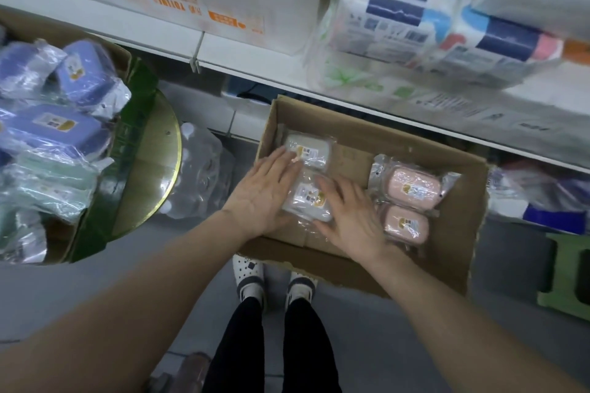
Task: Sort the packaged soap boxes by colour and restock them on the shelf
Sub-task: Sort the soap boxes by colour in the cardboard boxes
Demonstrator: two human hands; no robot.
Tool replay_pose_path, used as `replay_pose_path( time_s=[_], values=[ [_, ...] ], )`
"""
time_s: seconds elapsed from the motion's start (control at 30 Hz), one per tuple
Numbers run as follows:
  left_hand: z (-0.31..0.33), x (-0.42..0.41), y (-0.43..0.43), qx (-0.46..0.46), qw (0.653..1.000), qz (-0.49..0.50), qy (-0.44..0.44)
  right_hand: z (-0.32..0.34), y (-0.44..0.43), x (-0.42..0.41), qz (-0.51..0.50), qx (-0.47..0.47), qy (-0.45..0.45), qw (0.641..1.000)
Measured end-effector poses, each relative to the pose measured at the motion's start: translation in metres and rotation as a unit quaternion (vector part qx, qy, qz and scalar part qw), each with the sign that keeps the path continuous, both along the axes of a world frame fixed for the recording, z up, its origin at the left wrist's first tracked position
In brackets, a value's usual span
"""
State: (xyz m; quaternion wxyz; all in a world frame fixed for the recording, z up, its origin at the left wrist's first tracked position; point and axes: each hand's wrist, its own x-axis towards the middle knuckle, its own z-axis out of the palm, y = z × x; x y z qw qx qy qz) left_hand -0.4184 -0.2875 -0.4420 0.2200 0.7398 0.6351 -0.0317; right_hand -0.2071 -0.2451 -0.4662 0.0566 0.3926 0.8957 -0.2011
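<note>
Nearest: the person's feet in white shoes [274,281] stand on the grey floor [95,297], just against the open cardboard box [459,233].

Left hand [261,195]: flat, fingers straight and together, laid along the left side of the near white soap box [308,198]; fingertips reach the far white soap box [311,150].

Right hand [351,217]: flat, fingers straight, pressed against the right side of the near white soap box. Neither hand grips anything.

Two pink soap boxes [412,188] lie side by side in the right half of the same box, apart from the white pair.

Left: a second carton [127,143] on a round stool [150,175] holds blue soap boxes [60,131] and green soap boxes [48,182], all bagged.

Farthest: the white shelf [255,64] carries tissue packs [447,25].
</note>
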Motion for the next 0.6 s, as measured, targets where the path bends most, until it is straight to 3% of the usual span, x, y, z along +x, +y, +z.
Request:
replay_pose_path(
  time_s=[0.23,0.6],
  values=[
    [-0.032,-0.032,0.016,-0.052,0.987,0.127,0.078,-0.039,0.071,-0.014,0.004,0.043,-0.021,0.999],
    [-0.067,-0.041,0.016,-0.048,0.988,0.124,0.085,-0.096,0.099,-0.048,0.022,-0.005,-0.085,0.996]
  ],
)
